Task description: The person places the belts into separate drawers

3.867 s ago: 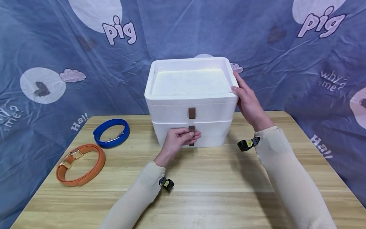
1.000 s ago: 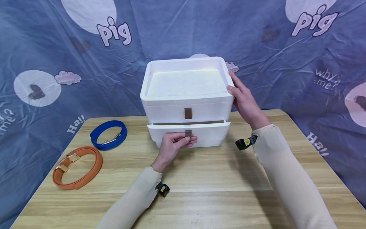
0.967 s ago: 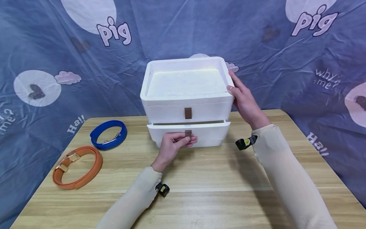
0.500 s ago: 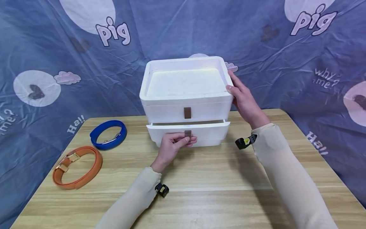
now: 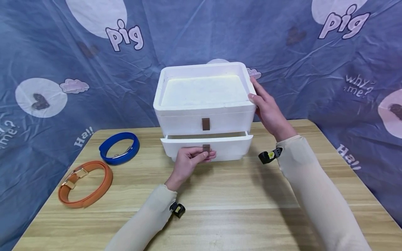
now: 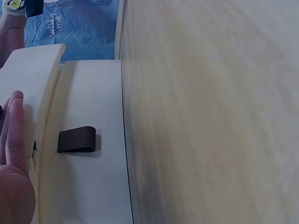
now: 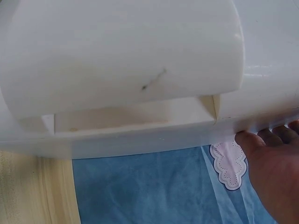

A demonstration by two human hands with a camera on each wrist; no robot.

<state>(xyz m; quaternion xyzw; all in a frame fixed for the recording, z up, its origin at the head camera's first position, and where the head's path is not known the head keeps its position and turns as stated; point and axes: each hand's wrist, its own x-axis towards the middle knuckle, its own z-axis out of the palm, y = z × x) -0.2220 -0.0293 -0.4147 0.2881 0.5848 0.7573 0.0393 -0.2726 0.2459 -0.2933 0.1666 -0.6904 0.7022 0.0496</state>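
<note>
A white drawer unit (image 5: 180,122) with a recessed top stands at the far side of the table. My left hand (image 5: 188,160) pinches the brown pull tab (image 5: 206,148) on a lower drawer (image 5: 230,146), which sticks out a short way. A narrow dark gap shows above that drawer's front. Higher up, another brown tab (image 5: 205,124) marks the upper drawer, flush with the unit. The left wrist view shows a further tab (image 6: 77,140) below my hand. My right hand (image 5: 271,113) presses the unit's right side, thumb at the top rim, its fingers (image 7: 261,142) against the wall.
To the left on the wooden table (image 5: 220,223) lie a coiled blue belt (image 5: 134,148) and a coiled orange belt (image 5: 100,190), both with metal buckles. A blue printed cloth (image 5: 188,31) hangs close behind the drawer unit.
Flush with the unit 3.9 seconds ago, the lower drawer now sticks out toward me, my left hand moving with its tab. It has slid slightly further lately. My right hand stays in place.
</note>
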